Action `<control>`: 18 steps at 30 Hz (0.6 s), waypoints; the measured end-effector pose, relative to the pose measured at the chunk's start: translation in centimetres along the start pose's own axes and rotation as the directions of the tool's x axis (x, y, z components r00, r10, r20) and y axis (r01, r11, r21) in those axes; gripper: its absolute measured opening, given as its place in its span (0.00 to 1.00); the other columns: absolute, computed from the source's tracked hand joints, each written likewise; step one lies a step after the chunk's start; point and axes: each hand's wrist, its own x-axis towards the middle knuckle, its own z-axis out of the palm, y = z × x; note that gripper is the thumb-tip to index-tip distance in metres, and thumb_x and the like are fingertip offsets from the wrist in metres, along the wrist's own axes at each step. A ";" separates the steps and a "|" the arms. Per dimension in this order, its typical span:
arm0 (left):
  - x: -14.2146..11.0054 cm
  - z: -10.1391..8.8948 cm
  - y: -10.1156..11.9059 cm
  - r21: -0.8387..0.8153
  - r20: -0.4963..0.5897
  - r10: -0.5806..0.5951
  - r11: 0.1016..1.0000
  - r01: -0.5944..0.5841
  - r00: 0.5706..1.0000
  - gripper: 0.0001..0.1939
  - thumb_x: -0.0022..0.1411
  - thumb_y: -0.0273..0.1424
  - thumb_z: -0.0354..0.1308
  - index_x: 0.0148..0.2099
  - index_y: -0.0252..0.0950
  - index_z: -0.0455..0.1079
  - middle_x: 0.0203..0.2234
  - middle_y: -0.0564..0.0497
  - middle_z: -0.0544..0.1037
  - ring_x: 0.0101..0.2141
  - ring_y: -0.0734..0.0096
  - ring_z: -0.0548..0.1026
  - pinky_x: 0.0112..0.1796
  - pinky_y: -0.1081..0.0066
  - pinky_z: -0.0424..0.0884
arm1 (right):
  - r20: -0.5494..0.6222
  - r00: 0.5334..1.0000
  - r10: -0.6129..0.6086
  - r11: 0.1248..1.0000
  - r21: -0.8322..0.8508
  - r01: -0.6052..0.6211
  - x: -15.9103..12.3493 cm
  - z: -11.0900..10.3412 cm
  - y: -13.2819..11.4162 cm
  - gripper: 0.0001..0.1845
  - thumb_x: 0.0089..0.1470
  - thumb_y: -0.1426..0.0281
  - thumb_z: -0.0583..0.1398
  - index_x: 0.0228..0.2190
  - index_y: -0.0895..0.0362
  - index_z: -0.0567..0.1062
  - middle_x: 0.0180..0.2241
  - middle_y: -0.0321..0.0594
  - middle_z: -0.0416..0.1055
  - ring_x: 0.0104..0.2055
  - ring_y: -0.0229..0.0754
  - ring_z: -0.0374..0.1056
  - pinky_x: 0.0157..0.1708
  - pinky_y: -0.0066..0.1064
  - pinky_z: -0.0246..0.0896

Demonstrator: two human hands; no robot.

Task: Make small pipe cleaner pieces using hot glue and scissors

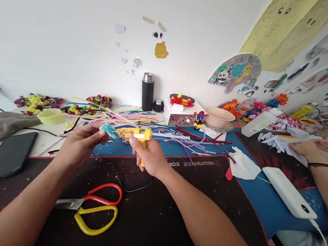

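Note:
My right hand (149, 152) grips a yellow hot glue gun (135, 133), its stained nozzle end pointing left. A clear glue stick (174, 137) pokes out of the gun's back. Between the thumb and fingers of my left hand (79, 143) is a small piece of light-blue pipe cleaner (109, 130), with a bit of pink at its left end. The nozzle is right at the blue piece; whether they touch I cannot tell. Below both hands, scissors (98, 210) with one red and one yellow handle lie on the black mat (146, 219).
Loose coloured pipe cleaners (119, 116) spread behind my hands. A phone (8, 157) lies at left. Further back stand a black thermos (147, 93) and a beige bowl (219, 117). On the right are a white power bank (289, 193), a bottle (261, 122) and another person's hands (305, 149).

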 end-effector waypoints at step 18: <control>-0.1 0.1 0.2 -0.015 -0.016 -0.001 1.000 0.001 1.000 0.22 0.42 0.45 0.83 0.35 0.39 0.84 0.25 0.51 0.82 0.28 0.69 0.75 0.30 0.73 0.70 | -0.038 0.999 0.010 1.000 0.029 -0.009 0.1 0.0 0.0 0.33 0.60 0.37 0.60 0.26 0.54 0.70 0.14 0.30 0.64 0.12 0.33 0.58 0.12 0.26 0.51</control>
